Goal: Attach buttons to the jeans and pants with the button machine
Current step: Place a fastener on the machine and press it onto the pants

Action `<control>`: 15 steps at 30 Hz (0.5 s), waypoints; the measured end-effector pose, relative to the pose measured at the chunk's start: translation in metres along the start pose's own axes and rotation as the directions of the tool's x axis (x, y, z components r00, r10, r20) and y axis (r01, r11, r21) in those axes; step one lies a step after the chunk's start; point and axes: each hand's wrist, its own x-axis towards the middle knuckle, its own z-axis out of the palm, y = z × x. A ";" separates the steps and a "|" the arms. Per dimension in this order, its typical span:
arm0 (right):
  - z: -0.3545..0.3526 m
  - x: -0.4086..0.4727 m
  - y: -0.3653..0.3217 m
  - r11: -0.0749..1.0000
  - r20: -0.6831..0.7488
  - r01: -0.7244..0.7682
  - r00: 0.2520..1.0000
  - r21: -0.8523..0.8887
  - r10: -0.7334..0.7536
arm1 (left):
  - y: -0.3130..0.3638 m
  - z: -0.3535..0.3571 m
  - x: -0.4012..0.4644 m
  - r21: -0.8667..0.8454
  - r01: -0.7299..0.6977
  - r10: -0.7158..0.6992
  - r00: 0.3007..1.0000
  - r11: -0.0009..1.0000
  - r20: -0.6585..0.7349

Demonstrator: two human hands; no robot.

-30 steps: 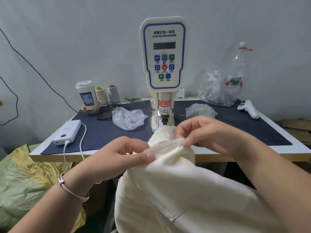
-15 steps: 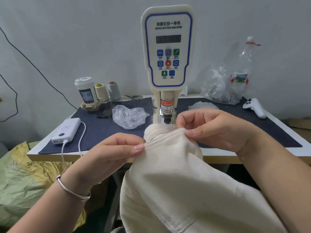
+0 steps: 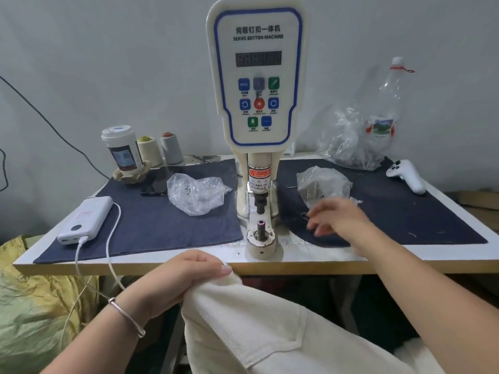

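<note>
The left hand (image 3: 186, 276) is gripping the cream pants (image 3: 259, 327) below the table (image 3: 324, 261) edge, while the right hand (image 3: 337, 218), blurred but seemingly loose-fingered, is hovering nearer the small bag (image 3: 321, 184) just right of the button machine (image 3: 259, 163).

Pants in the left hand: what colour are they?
Cream, off-white pants, with a fine ribbed weave; head view, the only one.

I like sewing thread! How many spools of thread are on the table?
2. The cream spool and the grey spool stand side by side at the table's back left, beside the cup. More may be hidden.
</note>
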 end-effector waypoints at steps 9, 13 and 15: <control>-0.007 0.073 0.032 0.776 -0.276 -0.043 0.946 -0.629 -0.171 | 0.007 -0.013 0.041 0.044 0.019 -0.012 0.986 0.999 -0.167; -0.007 0.089 0.015 0.735 -0.288 -0.222 0.957 -0.641 0.037 | 0.003 -0.024 0.061 0.038 0.056 -0.049 0.984 0.998 -0.172; -0.007 0.097 0.008 0.700 -0.260 -0.247 0.961 -0.670 0.090 | 0.000 -0.031 0.069 0.026 0.056 -0.051 0.984 0.998 -0.171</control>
